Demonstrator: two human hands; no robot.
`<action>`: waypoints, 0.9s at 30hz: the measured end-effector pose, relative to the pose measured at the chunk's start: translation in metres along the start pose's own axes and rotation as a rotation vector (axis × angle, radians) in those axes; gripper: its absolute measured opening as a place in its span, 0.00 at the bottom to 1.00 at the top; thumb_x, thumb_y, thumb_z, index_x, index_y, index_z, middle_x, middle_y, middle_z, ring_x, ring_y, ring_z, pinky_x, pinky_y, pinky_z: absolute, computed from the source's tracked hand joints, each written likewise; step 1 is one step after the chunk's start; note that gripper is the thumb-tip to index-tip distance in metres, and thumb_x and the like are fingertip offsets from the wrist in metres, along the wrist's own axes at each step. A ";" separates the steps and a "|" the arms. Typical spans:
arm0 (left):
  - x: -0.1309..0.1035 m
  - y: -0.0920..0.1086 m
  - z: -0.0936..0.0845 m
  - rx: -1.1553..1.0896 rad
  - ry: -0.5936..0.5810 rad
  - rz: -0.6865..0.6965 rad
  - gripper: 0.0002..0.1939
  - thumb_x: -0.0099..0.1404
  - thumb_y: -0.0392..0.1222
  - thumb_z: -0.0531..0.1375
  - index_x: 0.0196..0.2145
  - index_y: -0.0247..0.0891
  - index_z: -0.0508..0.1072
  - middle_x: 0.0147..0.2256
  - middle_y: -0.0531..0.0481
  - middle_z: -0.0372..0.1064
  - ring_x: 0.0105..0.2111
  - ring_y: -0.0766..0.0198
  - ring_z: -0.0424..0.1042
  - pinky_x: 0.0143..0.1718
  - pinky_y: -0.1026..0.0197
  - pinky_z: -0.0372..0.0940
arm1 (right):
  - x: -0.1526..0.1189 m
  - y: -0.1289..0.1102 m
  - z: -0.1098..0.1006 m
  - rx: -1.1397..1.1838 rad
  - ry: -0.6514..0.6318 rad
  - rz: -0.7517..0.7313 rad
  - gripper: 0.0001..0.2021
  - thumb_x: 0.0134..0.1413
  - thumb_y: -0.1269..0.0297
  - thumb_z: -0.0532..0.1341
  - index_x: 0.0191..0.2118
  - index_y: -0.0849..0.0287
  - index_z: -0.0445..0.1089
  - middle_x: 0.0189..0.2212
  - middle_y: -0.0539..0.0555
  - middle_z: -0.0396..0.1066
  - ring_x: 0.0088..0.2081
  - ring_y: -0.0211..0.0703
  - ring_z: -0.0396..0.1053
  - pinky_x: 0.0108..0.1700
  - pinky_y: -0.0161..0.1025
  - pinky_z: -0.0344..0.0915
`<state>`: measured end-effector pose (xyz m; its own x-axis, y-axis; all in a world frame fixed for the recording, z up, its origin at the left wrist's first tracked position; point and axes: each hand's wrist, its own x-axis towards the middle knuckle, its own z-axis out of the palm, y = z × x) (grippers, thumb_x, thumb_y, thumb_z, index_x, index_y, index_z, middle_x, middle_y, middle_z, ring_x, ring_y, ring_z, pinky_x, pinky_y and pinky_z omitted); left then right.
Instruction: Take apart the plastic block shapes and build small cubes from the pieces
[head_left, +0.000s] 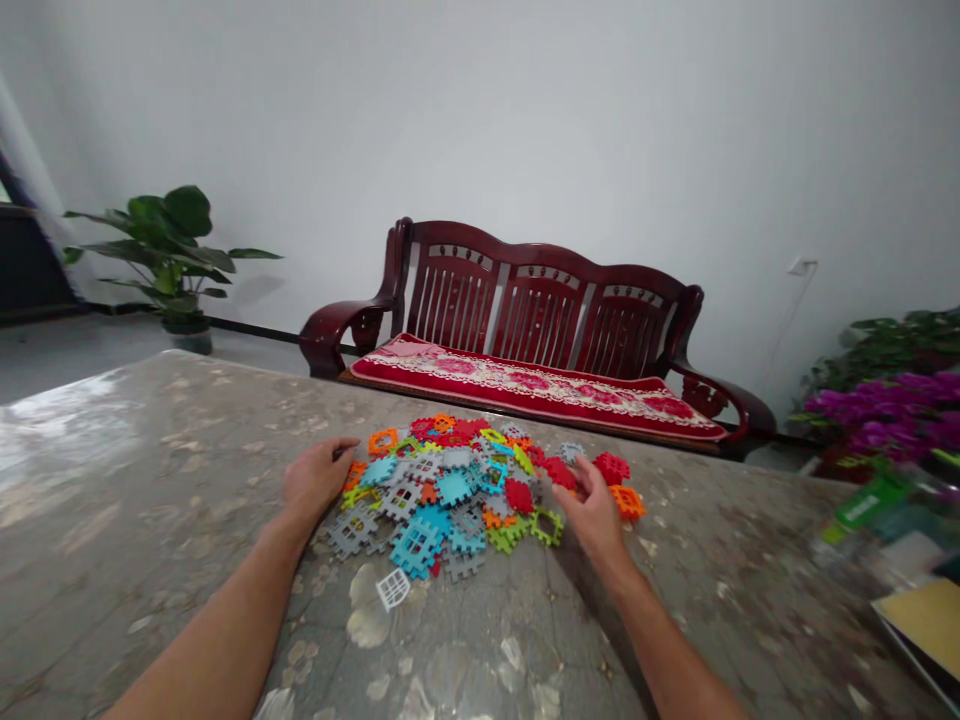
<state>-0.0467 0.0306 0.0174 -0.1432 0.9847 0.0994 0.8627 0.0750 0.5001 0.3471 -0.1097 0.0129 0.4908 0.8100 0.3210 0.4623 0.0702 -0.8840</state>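
A heap of plastic interlocking pieces (442, 490) in grey, blue, red, orange and green lies on the patterned table (465, 660). At the heap's left edge is my left hand (319, 480), its fingers apart and nothing seen in them. My right hand (592, 505) is at the right edge, fingers spread, beside a red piece (559, 472) and near an orange piece (628, 503). A white window-shaped piece (393, 590) lies apart, in front of the heap.
Behind the table stands a dark red wooden bench (540, 300) with a red floral cushion (525, 380). A potted plant (172, 250) is at the back left. Purple flowers (892, 415), a green item (870, 503) and a yellowish box or book (922, 620) are at the right.
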 end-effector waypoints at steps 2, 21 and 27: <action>0.000 -0.001 0.001 0.002 0.011 0.010 0.20 0.66 0.44 0.52 0.51 0.44 0.77 0.50 0.46 0.76 0.48 0.50 0.74 0.47 0.53 0.67 | -0.013 -0.004 0.011 -0.001 -0.083 0.002 0.37 0.43 0.54 0.66 0.61 0.59 0.61 0.50 0.61 0.74 0.52 0.52 0.72 0.55 0.48 0.67; 0.001 -0.001 0.001 0.016 0.012 0.016 0.20 0.65 0.46 0.52 0.50 0.45 0.78 0.47 0.44 0.78 0.46 0.49 0.75 0.46 0.53 0.67 | -0.010 -0.035 0.023 -0.347 -0.429 -0.234 0.29 0.43 0.71 0.62 0.56 0.56 0.69 0.53 0.57 0.72 0.54 0.51 0.69 0.60 0.49 0.60; 0.000 0.000 0.000 0.009 0.008 0.017 0.21 0.66 0.46 0.52 0.50 0.44 0.78 0.48 0.45 0.77 0.46 0.49 0.75 0.45 0.53 0.67 | -0.021 -0.040 0.022 -0.390 -0.377 -0.254 0.30 0.42 0.70 0.62 0.56 0.57 0.69 0.52 0.57 0.73 0.54 0.52 0.69 0.59 0.49 0.62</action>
<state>-0.0469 0.0303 0.0171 -0.1320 0.9845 0.1151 0.8694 0.0592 0.4906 0.3025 -0.1166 0.0345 0.0663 0.9516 0.3001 0.8029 0.1277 -0.5823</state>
